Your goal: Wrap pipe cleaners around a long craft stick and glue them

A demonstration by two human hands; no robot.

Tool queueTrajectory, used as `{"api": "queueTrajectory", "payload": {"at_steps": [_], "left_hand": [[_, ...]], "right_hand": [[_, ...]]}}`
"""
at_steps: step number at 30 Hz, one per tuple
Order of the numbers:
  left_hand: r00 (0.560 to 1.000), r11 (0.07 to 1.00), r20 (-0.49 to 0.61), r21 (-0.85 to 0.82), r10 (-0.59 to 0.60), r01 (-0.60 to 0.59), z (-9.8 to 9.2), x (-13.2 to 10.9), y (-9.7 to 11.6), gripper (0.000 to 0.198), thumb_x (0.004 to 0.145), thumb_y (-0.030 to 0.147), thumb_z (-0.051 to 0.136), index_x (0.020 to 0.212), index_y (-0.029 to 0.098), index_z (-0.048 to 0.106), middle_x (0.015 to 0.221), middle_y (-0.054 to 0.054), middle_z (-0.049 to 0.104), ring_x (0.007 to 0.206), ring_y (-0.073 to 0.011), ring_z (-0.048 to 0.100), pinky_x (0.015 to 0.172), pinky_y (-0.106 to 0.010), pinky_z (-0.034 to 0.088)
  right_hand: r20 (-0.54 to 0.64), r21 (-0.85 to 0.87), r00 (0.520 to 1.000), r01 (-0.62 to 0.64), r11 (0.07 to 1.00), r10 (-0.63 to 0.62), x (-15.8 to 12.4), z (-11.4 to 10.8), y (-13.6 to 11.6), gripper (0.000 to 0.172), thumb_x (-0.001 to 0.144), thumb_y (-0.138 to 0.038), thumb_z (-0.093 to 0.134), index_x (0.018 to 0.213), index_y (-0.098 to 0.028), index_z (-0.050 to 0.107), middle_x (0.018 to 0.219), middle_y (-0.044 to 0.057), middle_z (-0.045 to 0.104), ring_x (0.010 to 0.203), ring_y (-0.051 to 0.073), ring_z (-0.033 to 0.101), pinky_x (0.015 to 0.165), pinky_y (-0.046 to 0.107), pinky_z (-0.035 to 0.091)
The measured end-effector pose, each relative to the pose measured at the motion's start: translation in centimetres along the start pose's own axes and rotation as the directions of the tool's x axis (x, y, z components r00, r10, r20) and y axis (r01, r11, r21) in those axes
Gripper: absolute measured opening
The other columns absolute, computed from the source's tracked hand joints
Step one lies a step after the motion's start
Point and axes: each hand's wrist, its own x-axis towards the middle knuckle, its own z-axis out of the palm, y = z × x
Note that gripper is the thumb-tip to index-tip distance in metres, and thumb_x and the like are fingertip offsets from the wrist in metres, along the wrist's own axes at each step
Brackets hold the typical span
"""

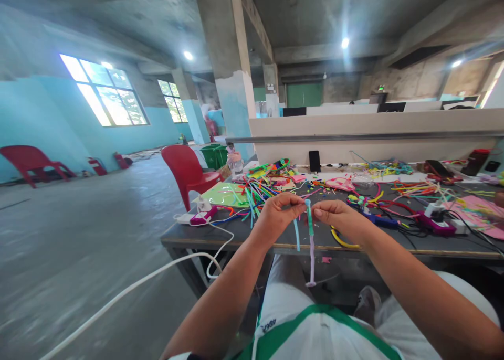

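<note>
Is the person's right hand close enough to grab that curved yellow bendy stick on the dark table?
Probably yes: the right hand is by the green-and-lilac stick, but the curved yellow stick lies close below, with nothing seen on top.

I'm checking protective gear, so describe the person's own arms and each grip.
Both forearms are bare, ending in an ungloved left grip and an ungloved right grip. No watch or bracelet shows at either wrist. A sliver of white sleeve shows at the left forearm's lower end; none shows on the right. Neither arm shows markings.
</note>
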Motion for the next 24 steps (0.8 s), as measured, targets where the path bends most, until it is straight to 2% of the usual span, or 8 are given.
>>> {"api": "queueTrajectory", "payload": {"at_steps": [2, 5, 10, 13, 16, 18, 21, 24], "left_hand": [[1.000, 0.997, 0.014, -0.071, -0.015, 0.016, 0.2, 0.0, -0.3, 0.011, 0.076, 0.027, 0.067, 0.075, 0.016, 0.067, 0.069, 0.000, 0.060, 0.069, -0.0126, 0.056, 0.069, -0.025, 0.043], [0.999, 0.988, 0.008, -0.147, -0.043, 0.044, 0.4, -0.1, -0.8, 0.012, 0.074, 0.028, 0.069, 0.076, 0.016, 0.068, 0.069, 0.000, 0.060, 0.066, -0.0126, 0.057, 0.065, -0.025, 0.045], [1.000, 0.999, -0.017, -0.054, -0.011, 0.010, 0.4, -0.1, -0.8, 0.012, 0.073, 0.027, 0.070, 0.078, 0.016, 0.070, 0.072, -0.002, 0.062, 0.069, -0.0131, 0.057, 0.065, -0.024, 0.045], [0.999, 0.998, -0.024, 0.060, 0.032, -0.030, 0.3, -0.3, -0.3, 0.011, 0.076, 0.027, 0.067, 0.077, 0.016, 0.069, 0.072, -0.002, 0.062, 0.069, -0.0126, 0.057, 0.064, -0.023, 0.044], [0.998, 0.984, -0.022, 0.168, 0.057, -0.052, 0.4, -0.6, 0.2, 0.013, 0.079, 0.026, 0.062, 0.073, 0.016, 0.068, 0.072, -0.002, 0.062, 0.065, -0.0125, 0.057, 0.060, -0.023, 0.045], [0.995, 0.965, -0.047, 0.251, 0.091, -0.076, 0.7, -0.8, 0.3, 0.013, 0.079, 0.024, 0.061, 0.072, 0.016, 0.067, 0.070, -0.003, 0.062, 0.064, -0.0125, 0.057, 0.060, -0.023, 0.045], [0.981, 0.914, -0.100, 0.390, 0.164, -0.113, 1.1, -1.0, 0.2, 0.012, 0.080, 0.022, 0.059, 0.072, 0.016, 0.067, 0.068, -0.003, 0.062, 0.064, -0.0131, 0.058, 0.062, -0.024, 0.046], [0.976, 0.879, -0.123, 0.466, 0.179, -0.102, 1.4, -1.2, 0.1, 0.012, 0.080, 0.022, 0.060, 0.072, 0.016, 0.067, 0.069, -0.003, 0.064, 0.068, -0.0142, 0.059, 0.066, -0.025, 0.047]], "right_hand": [[0.053, 0.156, 0.999, -0.016, 0.988, 0.008, 0.1, 0.4, 0.4, 0.027, 0.081, -0.041, 0.063, 0.083, -0.016, 0.071, 0.074, 0.002, 0.065, 0.071, 0.013, 0.055, 0.071, 0.026, 0.041], [0.001, 0.302, 0.999, -0.039, 0.953, 0.041, 0.3, 0.9, 1.0, 0.021, 0.074, -0.037, 0.071, 0.078, -0.017, 0.072, 0.069, 0.000, 0.064, 0.066, 0.011, 0.053, 0.068, 0.024, 0.039], [-0.178, 0.291, 0.984, 0.041, 0.956, 0.012, 0.4, 1.6, 1.9, 0.017, 0.066, -0.033, 0.077, 0.069, -0.017, 0.071, 0.064, -0.001, 0.060, 0.061, 0.010, 0.049, 0.064, 0.023, 0.037], [-0.280, 0.138, 0.957, 0.121, 0.983, -0.079, 0.3, 2.0, 2.0, 0.020, 0.070, -0.036, 0.073, 0.067, -0.016, 0.067, 0.061, -0.002, 0.055, 0.058, 0.010, 0.044, 0.057, 0.023, 0.033], [-0.357, -0.143, 0.913, 0.158, 0.977, -0.200, 0.2, 2.5, 1.8, 0.024, 0.076, -0.038, 0.066, 0.065, -0.016, 0.063, 0.059, -0.002, 0.052, 0.057, 0.011, 0.043, 0.056, 0.024, 0.032], [-0.395, -0.346, 0.867, 0.165, 0.923, -0.303, 0.2, 2.7, 1.7, 0.025, 0.079, -0.036, 0.063, 0.063, -0.016, 0.060, 0.059, -0.001, 0.052, 0.058, 0.012, 0.046, 0.058, 0.025, 0.034], [-0.395, -0.597, 0.798, 0.154, 0.787, -0.456, 0.5, 2.8, 1.7, 0.024, 0.081, -0.031, 0.058, 0.061, -0.017, 0.057, 0.058, 0.000, 0.053, 0.060, 0.013, 0.049, 0.063, 0.027, 0.036], [-0.354, -0.742, 0.766, 0.120, 0.660, -0.537, 0.7, 2.7, 2.1, 0.023, 0.083, -0.027, 0.054, 0.061, -0.018, 0.056, 0.056, -0.001, 0.053, 0.060, 0.014, 0.049, 0.067, 0.029, 0.036]]}}
